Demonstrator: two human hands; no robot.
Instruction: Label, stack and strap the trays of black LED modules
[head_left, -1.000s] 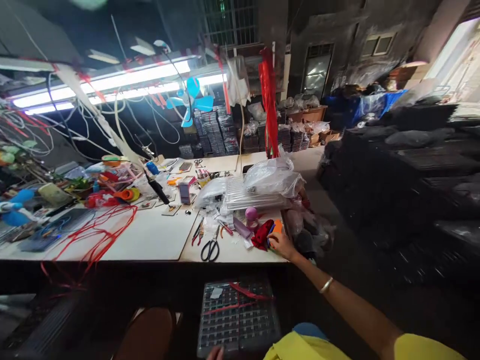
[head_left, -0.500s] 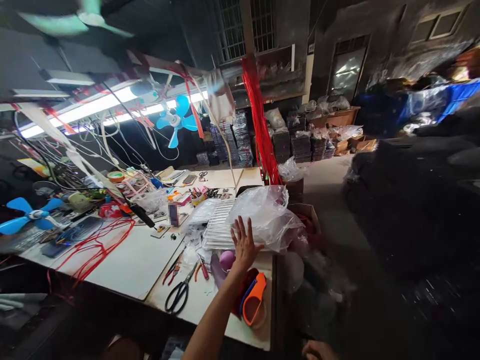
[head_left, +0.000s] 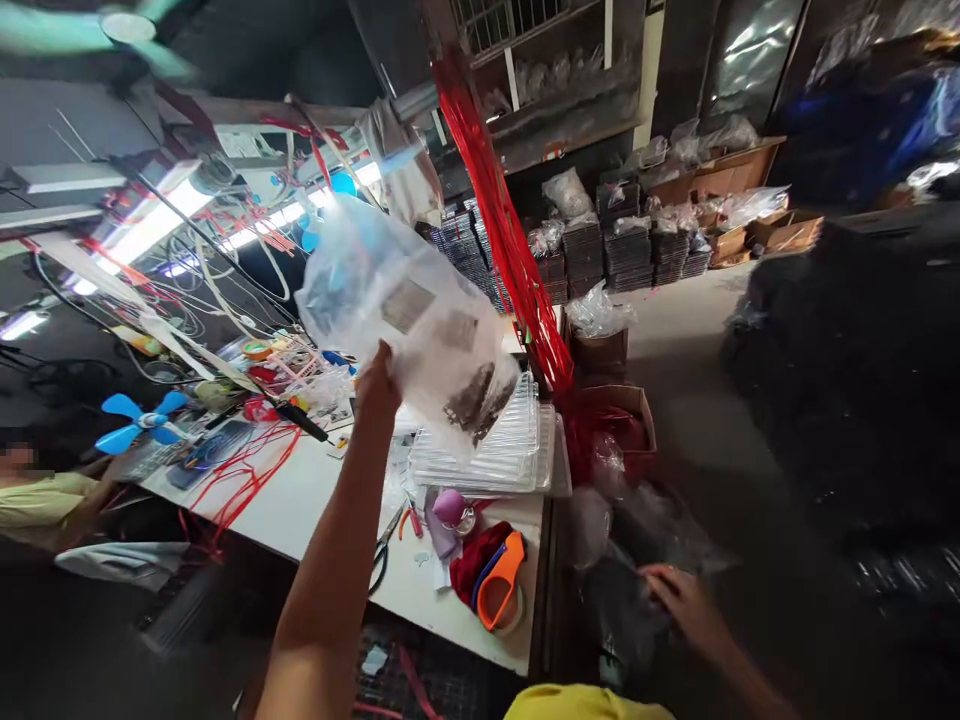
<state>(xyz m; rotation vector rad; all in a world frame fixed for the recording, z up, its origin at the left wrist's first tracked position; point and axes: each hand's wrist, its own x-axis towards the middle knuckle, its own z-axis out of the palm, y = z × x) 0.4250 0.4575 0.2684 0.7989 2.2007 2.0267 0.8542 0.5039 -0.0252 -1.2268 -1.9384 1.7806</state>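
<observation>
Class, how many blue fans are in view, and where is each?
2: one blue fan at left; a second blue fan mostly hidden behind the plastic bag in the left hand. Others may be hidden.

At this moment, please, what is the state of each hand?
Left hand: closed, holding a translucent bag.
Right hand: fingers bent at the crumpled plastic; whether it grips cannot be told.

The plastic bag point(head_left: 352, 285) over your left hand point(head_left: 377, 385) hides most of the hanging blue fan point(head_left: 343, 184); its dark contents point(head_left: 476, 400) are too blurred to name. Your forearm point(head_left: 330, 545) covers part of the scissors point(head_left: 382, 565). Your right hand point(head_left: 686, 605) blurs, its contact with the loose plastic point(head_left: 626, 600) unclear. Picture edges cut off a co-worker point(head_left: 45, 505) and the ceiling fan point(head_left: 127, 27).
</observation>
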